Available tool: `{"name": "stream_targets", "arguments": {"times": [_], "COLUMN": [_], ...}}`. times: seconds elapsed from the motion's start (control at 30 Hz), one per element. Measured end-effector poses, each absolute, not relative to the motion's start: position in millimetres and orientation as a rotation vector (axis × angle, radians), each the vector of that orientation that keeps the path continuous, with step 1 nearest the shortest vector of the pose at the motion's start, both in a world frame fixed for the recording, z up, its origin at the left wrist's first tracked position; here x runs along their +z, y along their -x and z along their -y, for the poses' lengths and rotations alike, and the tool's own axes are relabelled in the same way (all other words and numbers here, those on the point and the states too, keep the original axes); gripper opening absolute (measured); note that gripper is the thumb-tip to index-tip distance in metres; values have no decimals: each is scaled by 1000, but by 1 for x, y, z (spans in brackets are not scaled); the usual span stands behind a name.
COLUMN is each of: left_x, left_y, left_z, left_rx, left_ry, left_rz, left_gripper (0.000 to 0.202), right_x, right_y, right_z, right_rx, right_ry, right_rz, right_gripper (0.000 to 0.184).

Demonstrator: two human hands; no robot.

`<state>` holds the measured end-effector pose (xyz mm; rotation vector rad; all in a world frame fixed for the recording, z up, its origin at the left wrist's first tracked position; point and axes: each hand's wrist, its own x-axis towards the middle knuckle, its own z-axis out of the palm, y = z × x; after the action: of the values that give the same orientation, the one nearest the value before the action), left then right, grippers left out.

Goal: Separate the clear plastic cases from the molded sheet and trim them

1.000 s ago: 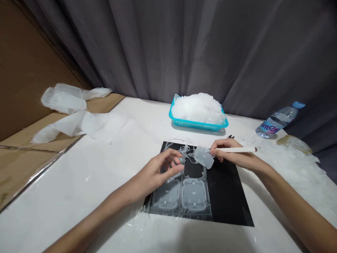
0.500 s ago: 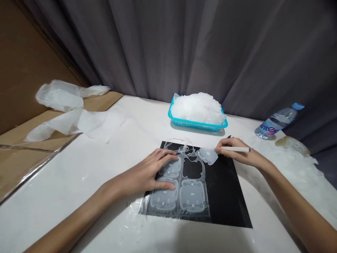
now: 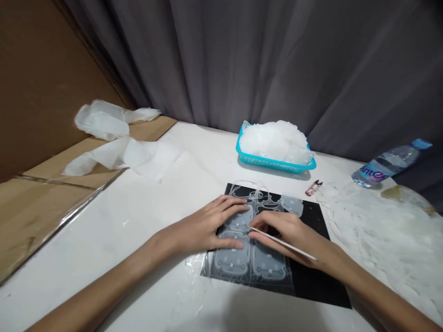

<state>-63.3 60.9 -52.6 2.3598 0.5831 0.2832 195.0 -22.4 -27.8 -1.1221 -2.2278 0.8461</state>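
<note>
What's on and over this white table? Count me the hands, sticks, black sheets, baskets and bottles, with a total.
Hands: 2 (left hand, right hand)
Thin white stick: 1, held in the right hand
Black sheet: 1
Blue basket: 1
Bottle: 1
Total: 6

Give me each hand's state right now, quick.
Left hand: open, resting on the clear sheet, gripping nothing that shows.
Right hand: closed, holding a thin white stick over the sheet.
</note>
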Motion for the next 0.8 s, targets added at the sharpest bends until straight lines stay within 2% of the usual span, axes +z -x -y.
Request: {"name": "stream_targets", "arguments": {"times": [0.2, 0.37, 0.6, 0.8], "left_x": [-53, -54, -52, -54], "left_y": [64, 63, 65, 67], "left_z": [-60, -58, -62, -63], "left_rx": [326, 333, 315, 278], "left_ry": [-2360, -2392, -2378, -2401], "left_rz": [-565, -555, -517, -488], "left_gripper": [77, 79, 80, 79], "right_x": [-59, -75, -76, -69], "right_y": [-184, -184, -180, -177], "right_z": [19, 23, 20, 21], "right_rx": [751, 642, 544, 284], "right_ry": [951, 885, 866, 841], "right_rz": [2219, 2211, 2228, 2332], "right_gripper": [8, 18, 18, 12]}}
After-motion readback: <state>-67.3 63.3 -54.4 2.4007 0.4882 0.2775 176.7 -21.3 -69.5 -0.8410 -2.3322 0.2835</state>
